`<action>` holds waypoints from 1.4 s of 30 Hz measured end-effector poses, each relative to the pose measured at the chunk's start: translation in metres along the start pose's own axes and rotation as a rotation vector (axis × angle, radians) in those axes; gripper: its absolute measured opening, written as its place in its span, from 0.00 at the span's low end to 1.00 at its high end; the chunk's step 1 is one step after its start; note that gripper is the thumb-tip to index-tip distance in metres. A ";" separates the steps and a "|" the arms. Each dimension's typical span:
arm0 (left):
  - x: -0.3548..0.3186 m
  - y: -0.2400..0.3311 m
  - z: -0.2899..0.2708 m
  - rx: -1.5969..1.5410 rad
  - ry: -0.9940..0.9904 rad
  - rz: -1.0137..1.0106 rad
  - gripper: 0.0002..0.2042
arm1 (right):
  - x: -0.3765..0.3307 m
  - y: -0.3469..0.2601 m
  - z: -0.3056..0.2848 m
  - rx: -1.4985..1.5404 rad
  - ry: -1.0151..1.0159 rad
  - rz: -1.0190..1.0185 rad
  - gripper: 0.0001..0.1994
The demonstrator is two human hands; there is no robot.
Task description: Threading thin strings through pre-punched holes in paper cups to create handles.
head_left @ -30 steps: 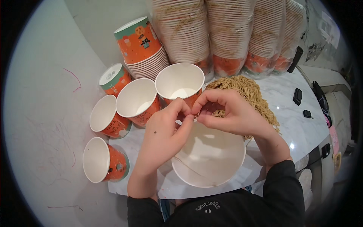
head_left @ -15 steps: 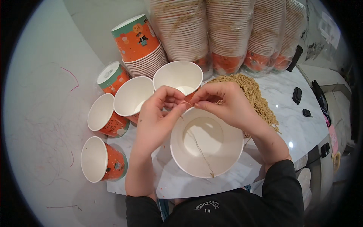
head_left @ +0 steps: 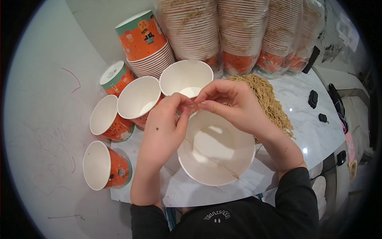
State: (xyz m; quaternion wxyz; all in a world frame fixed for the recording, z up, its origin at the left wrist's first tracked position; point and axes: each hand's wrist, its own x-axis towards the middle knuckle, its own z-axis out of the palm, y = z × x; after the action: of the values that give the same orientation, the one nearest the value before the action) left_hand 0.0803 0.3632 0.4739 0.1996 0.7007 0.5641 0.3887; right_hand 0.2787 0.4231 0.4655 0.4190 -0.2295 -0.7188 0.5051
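Observation:
My left hand point(head_left: 165, 129) and my right hand point(head_left: 232, 105) meet fingertip to fingertip above the far rim of a large white paper bucket point(head_left: 211, 175). Both pinch a thin strand of string, mostly hidden by the fingers. A tan length of string point(head_left: 229, 169) trails down inside the bucket, its end near the front wall. Beyond my right hand lies a heap of tan strings point(head_left: 270, 105). Just past my fingers stands an orange-sided paper bucket point(head_left: 186, 75), its white inside facing me.
More orange buckets point(head_left: 139, 97) curve along the table's left side, beside a nested upside-down stack point(head_left: 145, 44). Tall plastic-wrapped bucket stacks point(head_left: 240, 36) line the back. Small black devices point(head_left: 313, 99) sit on the marble table point(head_left: 314, 135) at right. Red threads point(head_left: 71, 77) cling to the left surface.
My left hand has turned so more of its back shows. The string's end in the bucket has shifted right. The view has tilted slightly, and both hands keep their pinch.

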 end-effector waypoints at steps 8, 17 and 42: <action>-0.012 -0.001 -0.008 0.325 -0.012 0.114 0.10 | 0.001 0.001 0.000 0.314 -0.158 0.118 0.08; -0.012 0.015 -0.026 0.135 -0.126 0.113 0.15 | 0.003 0.008 -0.002 -0.019 -0.042 0.085 0.10; -0.002 -0.030 -0.039 -0.495 -0.506 -0.219 0.11 | -0.002 0.005 0.007 -0.296 -0.335 -0.123 0.04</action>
State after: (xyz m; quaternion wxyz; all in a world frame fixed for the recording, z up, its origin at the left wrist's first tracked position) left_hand 0.0312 0.3638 0.4755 0.5365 0.6406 0.4574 0.3043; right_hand 0.2736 0.4199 0.4597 0.2857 -0.1571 -0.8572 0.3987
